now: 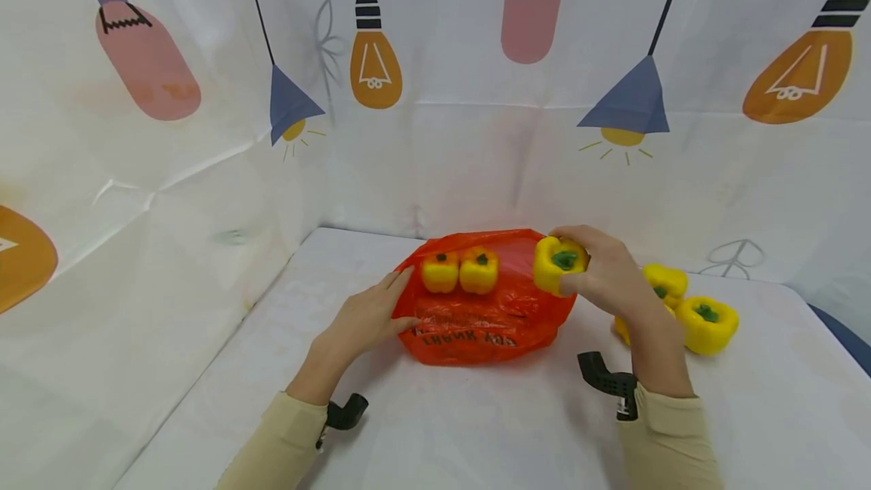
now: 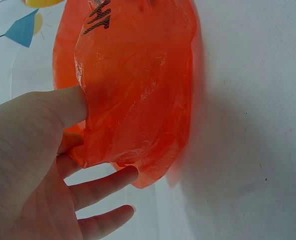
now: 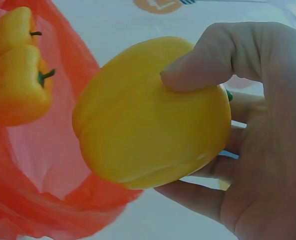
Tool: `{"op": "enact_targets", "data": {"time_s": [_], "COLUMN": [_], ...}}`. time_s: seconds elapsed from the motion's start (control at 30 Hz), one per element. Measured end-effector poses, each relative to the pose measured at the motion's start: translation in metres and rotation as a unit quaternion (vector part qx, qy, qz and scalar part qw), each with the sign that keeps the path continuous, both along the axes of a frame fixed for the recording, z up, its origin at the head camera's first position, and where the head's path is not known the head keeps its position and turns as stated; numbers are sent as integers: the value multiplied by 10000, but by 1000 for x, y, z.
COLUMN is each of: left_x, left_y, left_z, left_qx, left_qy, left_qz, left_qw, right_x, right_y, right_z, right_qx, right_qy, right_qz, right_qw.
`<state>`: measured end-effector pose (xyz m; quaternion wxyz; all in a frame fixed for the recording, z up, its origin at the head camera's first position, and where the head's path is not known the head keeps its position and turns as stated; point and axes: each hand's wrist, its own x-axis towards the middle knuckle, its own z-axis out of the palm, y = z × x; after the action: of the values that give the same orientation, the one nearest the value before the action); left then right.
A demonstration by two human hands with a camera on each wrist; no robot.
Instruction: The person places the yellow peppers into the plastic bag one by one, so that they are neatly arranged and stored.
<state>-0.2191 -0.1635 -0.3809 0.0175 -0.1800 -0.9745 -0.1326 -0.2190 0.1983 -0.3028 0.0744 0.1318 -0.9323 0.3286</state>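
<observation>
A red plastic bag (image 1: 469, 354) with dark lettering lies on the white table, its mouth facing up. Two yellow bell peppers (image 1: 440, 273) sit side by side inside it. At the bag's left edge is my left hand (image 1: 361, 320), fingers spread; in the left wrist view its thumb goes behind the bag's rim while other fingers stay outside. My right hand (image 1: 605, 267) grips another yellow bell pepper (image 1: 554, 267) above the bag's right side, thumb on one face and fingers behind. The right wrist view shows this pepper (image 3: 148, 120) raised beside the bag.
More yellow bell peppers (image 1: 708, 325) stand on the table (image 1: 476, 429) to the right, partly hidden behind my right forearm. A white sheet (image 1: 449, 157) printed with lamps and bulbs hangs behind and to the left. Black wrist mounts (image 1: 605, 376) stick out from both wrists.
</observation>
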Motion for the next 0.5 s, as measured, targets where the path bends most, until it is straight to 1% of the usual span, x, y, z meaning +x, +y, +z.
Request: {"op": "enact_targets", "data": {"time_s": [0.17,0.33,0.5], "left_x": [-1,0,1], "left_y": [0,0,0], "left_z": [0,0,1], "left_qx": [-1,40,27], "left_qy": [13,-38,-15], "left_qz": [2,-4,-36], "left_qw": [10000,10000,10000], "right_x": [-8,-15,-21], "right_y": [-9,-15,-22], "right_z": [-9,-17,-26], "right_qx": [77,110,188], "right_qy": [0,-28,-78], "right_qz": [64,-15,-99], "right_qw": [10000,9999,9997]}}
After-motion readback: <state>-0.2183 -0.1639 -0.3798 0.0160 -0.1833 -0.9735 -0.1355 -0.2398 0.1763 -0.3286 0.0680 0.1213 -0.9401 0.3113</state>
